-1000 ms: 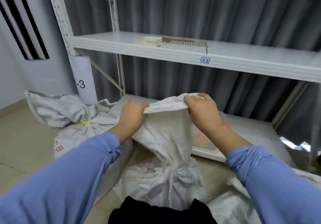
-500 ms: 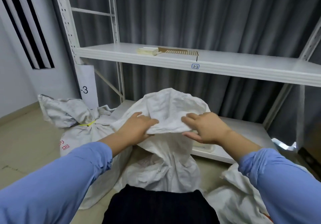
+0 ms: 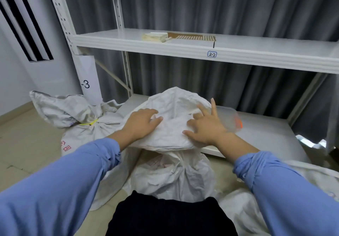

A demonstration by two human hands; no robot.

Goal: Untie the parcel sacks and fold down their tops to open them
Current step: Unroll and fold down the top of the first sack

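A: Sack position?

B: White woven plastic sack [image 3: 170, 173] stands on the beige floor, centre, just in front of the white metal rack's lower shelf [image 3: 266, 135]. Its neck is bunched midway, with the loose top [image 3: 176, 103] puffed up above it.

A: Hands?

B: Both are on the loose top. Left hand [image 3: 141, 124] is palm down, fingers together, pressing the fabric. Right hand [image 3: 205, 127] is spread wide, fingers straight, palm on the fabric. Neither is pinching.

A: Anything else?

B: Second white sack [image 3: 73, 111] at left, neck bound by a yellow tie [image 3: 89, 123]. Clear plastic tub [image 3: 233, 118] on the lower shelf, just behind the right hand. Upper shelf [image 3: 183, 47] carries a "2-2" label [image 3: 211, 54].
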